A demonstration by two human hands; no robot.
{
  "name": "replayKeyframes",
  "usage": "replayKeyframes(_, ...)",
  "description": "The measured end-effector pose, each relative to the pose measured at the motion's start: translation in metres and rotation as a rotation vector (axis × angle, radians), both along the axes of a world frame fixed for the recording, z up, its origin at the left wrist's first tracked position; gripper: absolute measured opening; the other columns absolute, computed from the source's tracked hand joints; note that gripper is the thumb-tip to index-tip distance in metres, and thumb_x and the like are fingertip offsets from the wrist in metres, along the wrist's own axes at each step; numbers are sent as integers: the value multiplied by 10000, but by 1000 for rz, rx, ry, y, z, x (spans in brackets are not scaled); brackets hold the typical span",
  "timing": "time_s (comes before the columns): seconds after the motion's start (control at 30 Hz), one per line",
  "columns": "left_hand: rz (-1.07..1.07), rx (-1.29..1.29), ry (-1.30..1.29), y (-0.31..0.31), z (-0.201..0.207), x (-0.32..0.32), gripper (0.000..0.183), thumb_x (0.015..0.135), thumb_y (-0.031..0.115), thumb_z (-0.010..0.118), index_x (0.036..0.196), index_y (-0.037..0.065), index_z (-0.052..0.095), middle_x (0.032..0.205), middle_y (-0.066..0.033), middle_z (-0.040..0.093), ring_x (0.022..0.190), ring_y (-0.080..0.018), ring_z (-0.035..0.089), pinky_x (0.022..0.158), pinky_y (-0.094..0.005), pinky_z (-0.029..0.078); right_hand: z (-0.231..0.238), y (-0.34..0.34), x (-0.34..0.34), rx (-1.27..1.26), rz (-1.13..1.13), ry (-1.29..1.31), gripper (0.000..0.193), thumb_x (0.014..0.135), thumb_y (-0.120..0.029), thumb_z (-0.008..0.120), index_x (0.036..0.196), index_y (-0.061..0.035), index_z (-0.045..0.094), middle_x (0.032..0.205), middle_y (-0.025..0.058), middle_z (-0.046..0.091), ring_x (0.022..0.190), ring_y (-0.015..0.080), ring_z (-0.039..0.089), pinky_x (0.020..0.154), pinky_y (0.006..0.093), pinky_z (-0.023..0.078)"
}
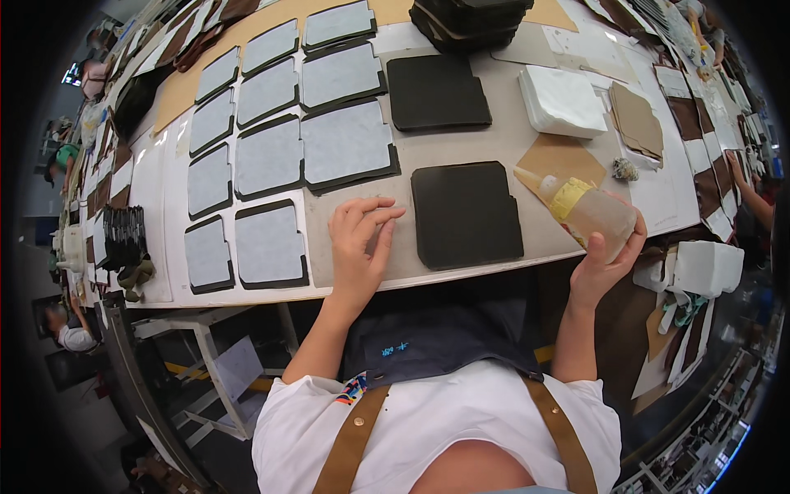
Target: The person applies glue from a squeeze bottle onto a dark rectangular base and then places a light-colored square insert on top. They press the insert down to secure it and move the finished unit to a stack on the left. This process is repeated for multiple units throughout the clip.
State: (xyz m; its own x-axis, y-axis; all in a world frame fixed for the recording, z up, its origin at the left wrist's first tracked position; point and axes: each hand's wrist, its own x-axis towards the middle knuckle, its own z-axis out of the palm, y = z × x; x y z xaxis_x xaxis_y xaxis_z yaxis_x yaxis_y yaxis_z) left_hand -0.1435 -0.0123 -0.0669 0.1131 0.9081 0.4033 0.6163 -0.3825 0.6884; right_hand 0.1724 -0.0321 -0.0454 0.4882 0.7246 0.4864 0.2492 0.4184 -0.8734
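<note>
My right hand [607,262] grips a translucent squeeze bottle [599,216] with a yellow band, tilted so its narrow nozzle points up and left over the table. Left of the bottle, near the front edge, lies a flat black panel [467,216] with a notched right side. Beside that panel's left edge my left hand [362,243] hovers with fingers apart and nothing in them. A second black panel [436,92] lies farther back. Rows of light grey sheets on black panels [347,146] spread across the left of the table.
A black stack [469,23] stands at the back. On the right are a pile of white sheets [563,103], brown cards [636,121], a tan paper piece [568,158] and a small crumpled wad [625,170]. Black strips [123,235] sit at the left edge. Other people are at work nearby.
</note>
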Motion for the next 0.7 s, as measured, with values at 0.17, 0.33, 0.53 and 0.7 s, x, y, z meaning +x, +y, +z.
replayKeyframes(0.17, 3, -19, -44, 0, 0, -1, 186, 894, 26, 676, 1052, 89, 750, 1126, -35, 692, 1103, -264, 571, 993, -396, 383, -3, -2, -4, -41, 30, -46, 669, 881, -305, 802, 1344, -11, 419, 1289, 178, 563, 1222, 289, 599, 1096, 428, 454)
replayKeyframes(0.33, 12, -21, -49, 0, -1, -1, 178, 896, 28, 676, 1047, 86, 750, 1121, -39, 694, 1105, -269, 575, 992, -396, 392, -4, -2, -4, -46, 6, -108, 632, 893, -270, 782, 1341, -10, 421, 1287, 184, 566, 1223, 294, 601, 1095, 427, 447)
replayKeyframes(0.53, 11, -36, -26, 0, 2, -2, 186, 913, 12, 637, 1053, 53, 752, 1137, -81, 700, 1118, -267, 586, 1001, -376, 424, -3, -2, -6, -32, 12, -116, 629, 900, -259, 773, 1348, -7, 410, 1284, 190, 565, 1225, 305, 600, 1096, 429, 444)
replayKeyframes(0.7, 9, -42, -24, 0, 3, -2, 193, 911, 11, 636, 1057, 56, 755, 1140, -83, 701, 1119, -266, 586, 1004, -374, 426, -2, -3, -9, -6, 27, -140, 651, 908, -283, 776, 1355, -5, 394, 1285, 202, 559, 1225, 337, 606, 1103, 451, 445)
